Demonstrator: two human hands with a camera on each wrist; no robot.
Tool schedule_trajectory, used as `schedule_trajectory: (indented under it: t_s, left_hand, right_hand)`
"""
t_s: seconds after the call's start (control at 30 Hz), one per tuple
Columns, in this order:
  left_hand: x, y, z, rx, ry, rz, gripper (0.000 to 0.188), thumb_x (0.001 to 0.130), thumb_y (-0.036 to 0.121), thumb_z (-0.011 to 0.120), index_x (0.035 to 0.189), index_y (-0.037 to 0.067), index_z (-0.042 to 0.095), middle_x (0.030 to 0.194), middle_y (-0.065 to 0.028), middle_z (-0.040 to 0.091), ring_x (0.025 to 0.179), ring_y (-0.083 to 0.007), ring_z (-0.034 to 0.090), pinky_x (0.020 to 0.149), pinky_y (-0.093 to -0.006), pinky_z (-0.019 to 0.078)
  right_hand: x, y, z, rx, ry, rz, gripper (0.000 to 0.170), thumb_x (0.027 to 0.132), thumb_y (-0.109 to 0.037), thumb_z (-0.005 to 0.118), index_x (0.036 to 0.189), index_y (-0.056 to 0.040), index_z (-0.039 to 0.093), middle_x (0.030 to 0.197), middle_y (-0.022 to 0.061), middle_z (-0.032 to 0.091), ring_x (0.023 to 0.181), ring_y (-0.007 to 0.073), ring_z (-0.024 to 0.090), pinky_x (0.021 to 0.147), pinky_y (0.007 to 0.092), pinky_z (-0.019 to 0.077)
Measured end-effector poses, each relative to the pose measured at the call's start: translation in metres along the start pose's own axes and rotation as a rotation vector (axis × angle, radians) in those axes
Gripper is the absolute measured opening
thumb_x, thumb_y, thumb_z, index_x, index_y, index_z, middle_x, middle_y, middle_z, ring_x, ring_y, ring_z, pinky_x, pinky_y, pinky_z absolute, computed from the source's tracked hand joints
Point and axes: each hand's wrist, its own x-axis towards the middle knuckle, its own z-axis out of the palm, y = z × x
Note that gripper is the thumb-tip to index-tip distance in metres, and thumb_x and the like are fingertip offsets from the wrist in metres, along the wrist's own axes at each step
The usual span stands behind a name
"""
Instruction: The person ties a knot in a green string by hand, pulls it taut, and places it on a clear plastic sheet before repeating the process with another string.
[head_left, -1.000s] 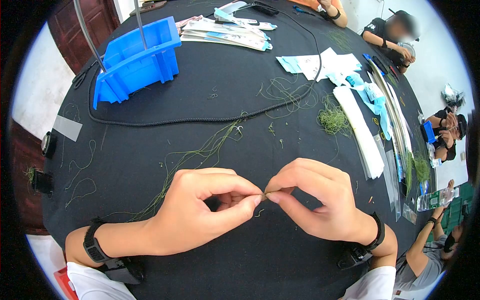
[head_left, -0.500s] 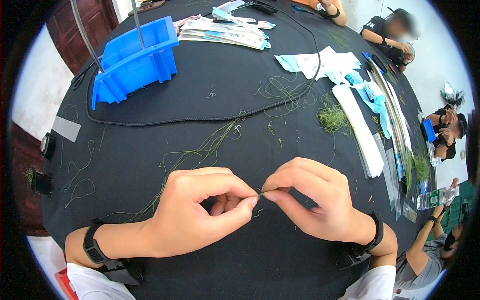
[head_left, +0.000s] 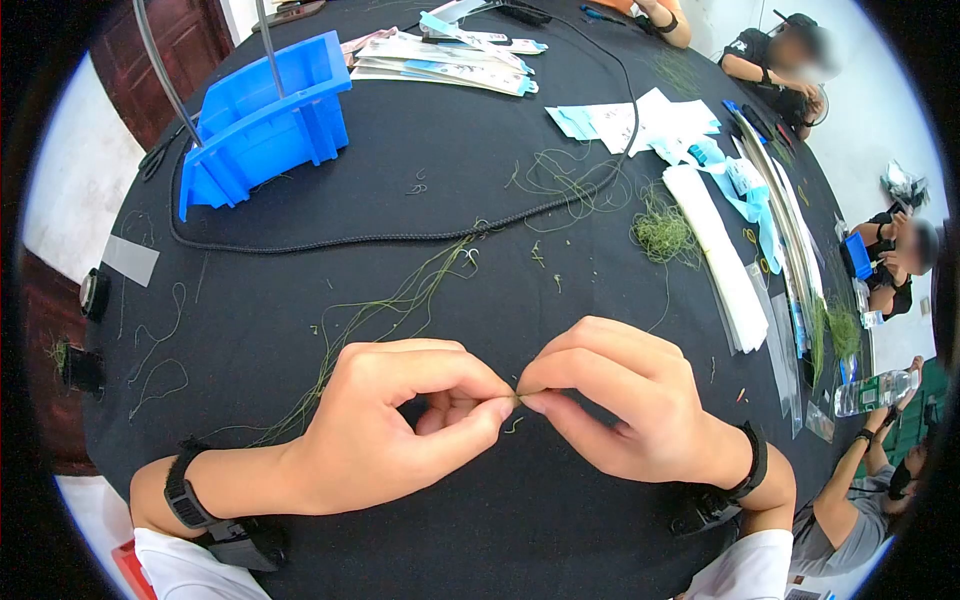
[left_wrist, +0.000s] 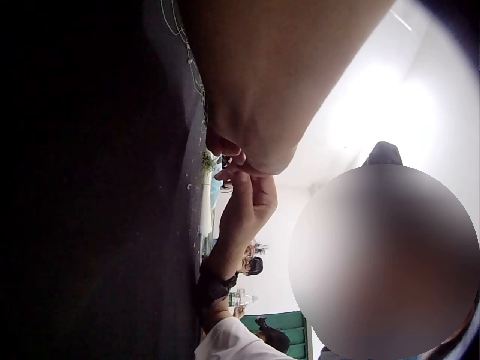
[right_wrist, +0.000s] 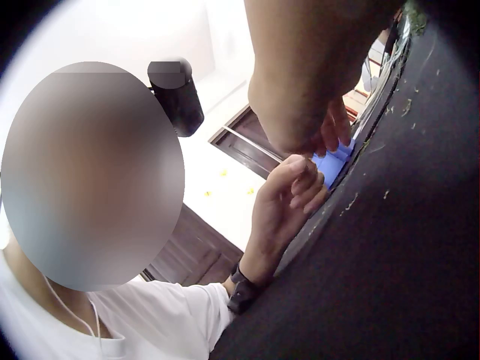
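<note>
In the head view my left hand (head_left: 400,425) pinches a tiny piece of greenish thread (head_left: 517,398) between thumb and index finger. From the other side, my right hand (head_left: 625,400) pinches the same bit, its thumb and index fingertips almost meeting the left ones. Most of the piece is hidden by the fingertips. Long green threads (head_left: 400,298) trail over the cloth behind the left hand and wrist. Just below the fingertips lies a short green scrap (head_left: 514,426). Both wrist views show the hands close together, with the thread too small to make out.
Beyond the hands, a black cord (head_left: 330,246) curves across the black-covered table. A blue bin (head_left: 265,130) stands back left. To the right lie a tangled green thread ball (head_left: 664,232), white strips (head_left: 715,260) and blue-white packaging (head_left: 640,122). Other people sit along the far right side.
Both hands keep their pinch, fingertips shifting slightly left and down. The right fingertips have tilted a little and stay close to the left ones. The whole head view has drifted slightly.
</note>
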Motion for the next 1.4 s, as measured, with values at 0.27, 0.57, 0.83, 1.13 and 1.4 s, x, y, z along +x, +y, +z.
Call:
schedule_trajectory:
  t_s: [0.27, 0.57, 0.83, 1.13, 1.4]
  left_hand:
    - [-0.002, -0.002, -0.002, -0.089, -0.046, -0.069, 0.008, 0.085, -0.001, 0.060, 0.089, -0.005, 0.066, 0.081, -0.0086, 0.064, 0.064, -0.0062, 0.054, 0.055, -0.0201, 0.0414]
    - [-0.002, 0.001, -0.003, -0.196, -0.043, -0.203, 0.011, 0.087, 0.001, 0.060, 0.093, -0.006, 0.065, 0.085, -0.0084, 0.065, 0.069, -0.0062, 0.056, 0.059, -0.0201, 0.0441]
    - [-0.001, 0.004, 0.001, -0.221, 0.022, -0.240, 0.011, 0.086, 0.004, 0.061, 0.091, -0.005, 0.066, 0.077, -0.0089, 0.066, 0.058, -0.0072, 0.056, 0.048, -0.0194, 0.0421]
    - [-0.001, 0.004, -0.002, -0.361, 0.074, -0.337, 0.015, 0.086, 0.008, 0.061, 0.092, -0.003, 0.069, 0.072, -0.0085, 0.067, 0.048, -0.0050, 0.053, 0.041, -0.0172, 0.0383]
    - [0.000, 0.002, -0.004, -0.430, 0.061, -0.381, 0.015, 0.086, 0.008, 0.061, 0.091, -0.004, 0.069, 0.073, -0.0104, 0.068, 0.045, -0.0057, 0.052, 0.041, -0.0179, 0.0386]
  right_hand:
    - [-0.001, 0.002, 0.000, -0.017, 0.018, -0.003, 0.021, 0.066, 0.008, 0.069, 0.085, 0.0007, 0.060, 0.079, 0.0098, 0.061, 0.067, 0.0219, 0.060, 0.056, 0.0297, 0.0464]
    - [-0.001, 0.002, 0.000, -0.016, 0.015, 0.002, 0.022, 0.067, 0.009, 0.068, 0.085, 0.0009, 0.060, 0.079, 0.0100, 0.061, 0.068, 0.0220, 0.060, 0.057, 0.0299, 0.0465]
    - [-0.002, 0.002, 0.001, -0.016, 0.030, 0.017, 0.021, 0.068, 0.007, 0.070, 0.085, 0.0005, 0.061, 0.079, 0.0097, 0.062, 0.068, 0.0215, 0.061, 0.057, 0.0291, 0.0470]
    - [-0.002, 0.001, 0.002, -0.043, 0.047, -0.011, 0.020, 0.067, 0.006, 0.071, 0.084, 0.0004, 0.062, 0.077, 0.0098, 0.062, 0.066, 0.0208, 0.061, 0.055, 0.0286, 0.0471]
    - [-0.002, -0.002, 0.004, -0.002, 0.032, -0.104, 0.021, 0.070, 0.006, 0.067, 0.089, 0.0017, 0.059, 0.077, 0.0106, 0.057, 0.063, 0.0243, 0.058, 0.053, 0.0320, 0.0471]
